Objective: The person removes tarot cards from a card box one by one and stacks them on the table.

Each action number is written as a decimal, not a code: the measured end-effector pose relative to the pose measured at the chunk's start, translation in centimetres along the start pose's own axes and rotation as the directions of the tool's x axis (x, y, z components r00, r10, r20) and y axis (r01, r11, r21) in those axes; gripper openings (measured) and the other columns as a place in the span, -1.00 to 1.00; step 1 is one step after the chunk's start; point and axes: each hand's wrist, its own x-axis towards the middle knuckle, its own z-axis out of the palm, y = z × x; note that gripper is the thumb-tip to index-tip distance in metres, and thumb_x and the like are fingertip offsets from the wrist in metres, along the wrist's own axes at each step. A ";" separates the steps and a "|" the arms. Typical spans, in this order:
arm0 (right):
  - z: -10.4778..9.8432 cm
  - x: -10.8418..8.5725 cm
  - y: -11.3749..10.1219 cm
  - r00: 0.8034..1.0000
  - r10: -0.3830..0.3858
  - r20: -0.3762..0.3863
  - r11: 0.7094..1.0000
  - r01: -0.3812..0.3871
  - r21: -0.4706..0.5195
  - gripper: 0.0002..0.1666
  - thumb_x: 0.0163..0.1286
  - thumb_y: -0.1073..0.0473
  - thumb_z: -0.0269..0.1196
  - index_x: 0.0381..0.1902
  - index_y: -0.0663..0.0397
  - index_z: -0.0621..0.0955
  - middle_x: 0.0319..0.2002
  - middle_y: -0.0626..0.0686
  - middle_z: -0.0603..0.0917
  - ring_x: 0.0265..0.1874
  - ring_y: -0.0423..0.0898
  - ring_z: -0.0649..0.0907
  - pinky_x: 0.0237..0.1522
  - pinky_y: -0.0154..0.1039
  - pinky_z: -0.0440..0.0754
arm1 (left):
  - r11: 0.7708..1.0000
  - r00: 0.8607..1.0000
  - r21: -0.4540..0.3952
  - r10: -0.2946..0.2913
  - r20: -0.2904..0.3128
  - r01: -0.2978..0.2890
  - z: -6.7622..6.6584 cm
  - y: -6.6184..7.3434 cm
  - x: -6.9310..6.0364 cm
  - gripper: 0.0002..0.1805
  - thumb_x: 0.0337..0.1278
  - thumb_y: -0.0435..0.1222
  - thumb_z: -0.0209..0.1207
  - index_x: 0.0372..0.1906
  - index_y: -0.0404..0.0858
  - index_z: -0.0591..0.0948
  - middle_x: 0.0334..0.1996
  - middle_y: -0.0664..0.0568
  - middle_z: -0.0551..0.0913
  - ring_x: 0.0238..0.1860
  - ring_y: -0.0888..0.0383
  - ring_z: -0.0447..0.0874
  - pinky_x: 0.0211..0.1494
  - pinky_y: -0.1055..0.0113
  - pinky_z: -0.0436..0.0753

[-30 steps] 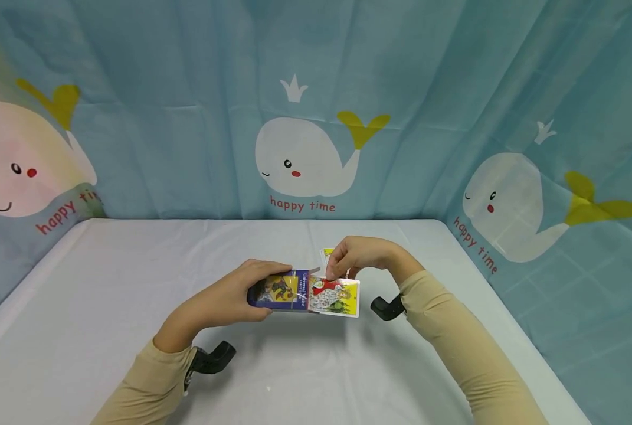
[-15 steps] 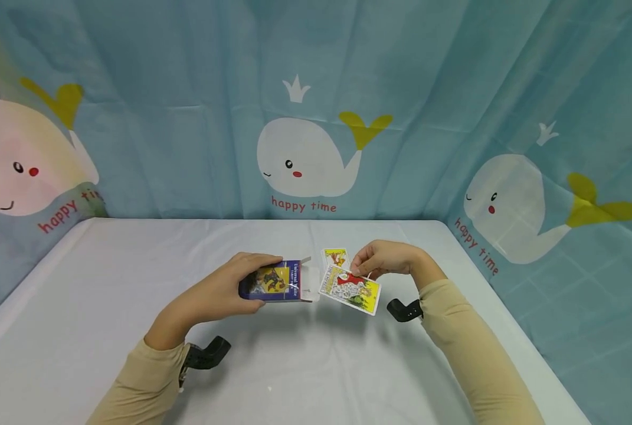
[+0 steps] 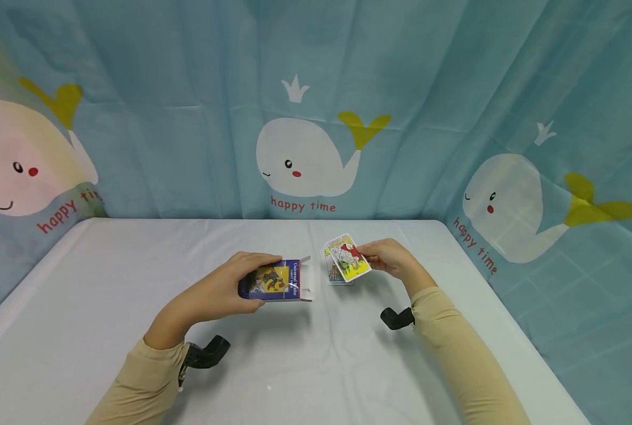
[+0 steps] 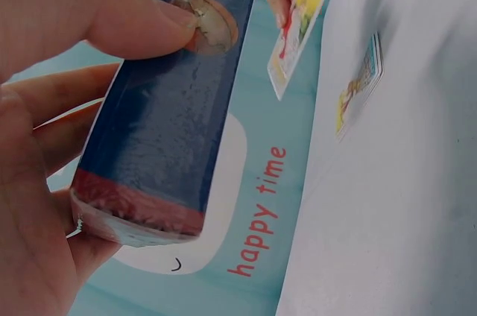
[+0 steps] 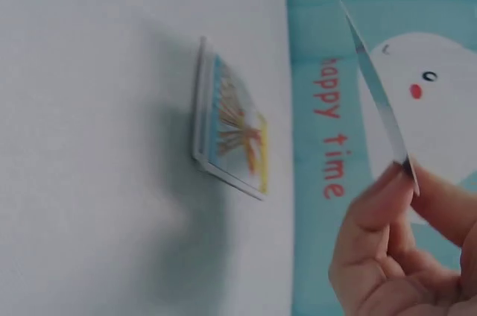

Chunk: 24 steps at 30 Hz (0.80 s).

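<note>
My left hand (image 3: 231, 286) grips a blue tarot card box (image 3: 273, 280), thumb on one side and fingers on the other. The box's flaps stand open at its right end, and its blue side panel (image 4: 164, 115) fills much of the left wrist view. Between thumb and fingers my right hand (image 3: 392, 257) pinches a tarot card (image 3: 350, 261) with a red and yellow picture. In the right wrist view that card (image 5: 380, 92) shows nearly edge-on, raised above the table. Below it lies a small stack of cards (image 5: 238, 137), partly covered by the held card in the head view.
A white cloth covers the table (image 3: 294, 366). Behind and to the right hangs a light blue curtain (image 3: 199, 147) printed with whales. Dark wrist-camera mounts (image 3: 206, 352) stick out from both sleeves.
The right hand has drawn the card out of the box, then carried it away and turned it over the stack. The left hand with the box shifted slightly left.
</note>
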 end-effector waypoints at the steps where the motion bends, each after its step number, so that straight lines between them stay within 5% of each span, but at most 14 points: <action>1: 0.2 0.2 0.1 0.999 0.012 -0.034 1.000 -0.012 0.024 -0.48 0.45 0.16 0.21 0.21 0.45 0.52 -0.36 -0.07 0.68 -0.43 -0.27 0.65 -0.33 -0.43 0.63 | 1.000 1.000 -0.001 0.000 0.001 0.000 0.0 0.0 0.0 -0.22 0.02 -0.33 0.37 0.42 -0.06 0.41 0.32 -0.04 0.47 0.23 0.00 0.38 0.11 0.08 0.53; 11: 2.5 2.3 1.4 0.947 0.122 -0.298 0.991 -0.103 0.080 -0.50 0.36 0.08 0.33 0.12 0.33 0.61 -0.36 -0.02 0.64 -0.47 -0.23 0.58 -0.41 -0.44 0.56 | 1.000 1.000 0.002 0.002 0.007 -0.002 0.2 -0.2 0.1 -0.22 0.01 -0.35 0.37 0.42 -0.06 0.42 0.31 -0.04 0.47 0.22 0.01 0.39 0.10 0.12 0.53; 16: 2.9 2.8 1.8 0.935 0.144 -0.323 0.988 -0.115 0.106 -0.49 0.33 0.12 0.35 0.11 0.37 0.59 -0.48 -0.04 0.61 -0.57 -0.26 0.56 -0.47 -0.45 0.55 | 1.000 1.000 -0.006 -0.004 0.013 0.004 0.3 -0.2 0.1 -0.22 0.01 -0.33 0.37 0.42 -0.05 0.42 0.31 -0.03 0.47 0.22 0.02 0.38 0.11 0.12 0.53; 24: 3.4 3.3 2.3 0.934 0.164 -0.318 0.981 -0.122 0.149 -0.49 0.33 0.17 0.35 0.13 0.40 0.58 -0.42 0.00 0.63 -0.52 -0.24 0.57 -0.47 -0.45 0.55 | 1.000 1.000 0.003 -0.011 0.023 0.011 0.3 -0.2 0.1 -0.22 0.02 -0.31 0.37 0.43 -0.03 0.41 0.32 -0.02 0.46 0.22 0.03 0.38 0.11 0.12 0.52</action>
